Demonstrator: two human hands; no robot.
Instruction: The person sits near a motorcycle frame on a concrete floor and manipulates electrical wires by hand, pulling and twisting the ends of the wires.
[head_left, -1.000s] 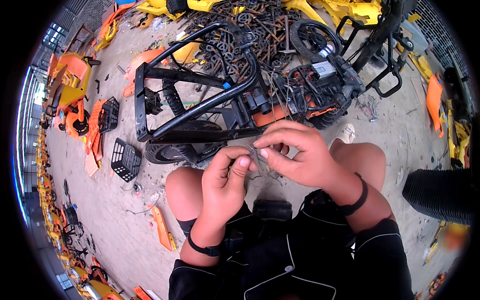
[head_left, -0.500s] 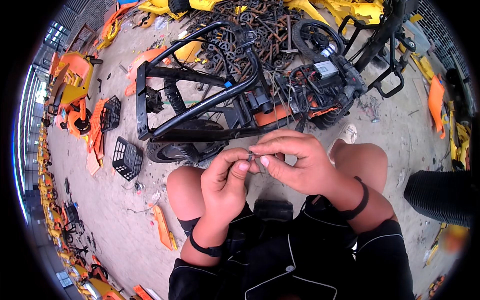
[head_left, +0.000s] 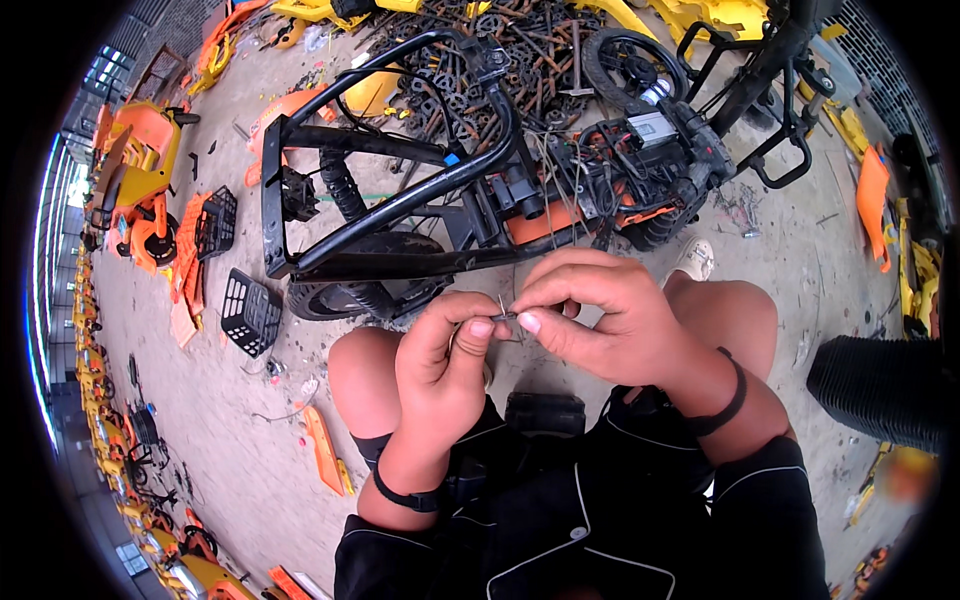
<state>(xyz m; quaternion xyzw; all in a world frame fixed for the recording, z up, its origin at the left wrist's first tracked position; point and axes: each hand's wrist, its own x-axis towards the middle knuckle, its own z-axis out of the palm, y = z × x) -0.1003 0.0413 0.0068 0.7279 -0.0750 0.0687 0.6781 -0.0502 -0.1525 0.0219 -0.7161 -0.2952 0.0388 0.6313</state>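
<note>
Head view, one item: small metal piece (head_left: 503, 318), pinched between the fingertips of our left hand (head_left: 445, 365) and right hand (head_left: 600, 315), both closed on it above our knees. Stripped black frame (head_left: 400, 200) lay just ahead, wiring exposed; we judged dismantling well along but unfinished.

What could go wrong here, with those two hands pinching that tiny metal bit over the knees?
The small metal piece is held only between fingertips of the left hand and right hand; a slip might drop it onto the littered ground, where it could be hard to find. Its thin end might also prick a bare finger.
</note>
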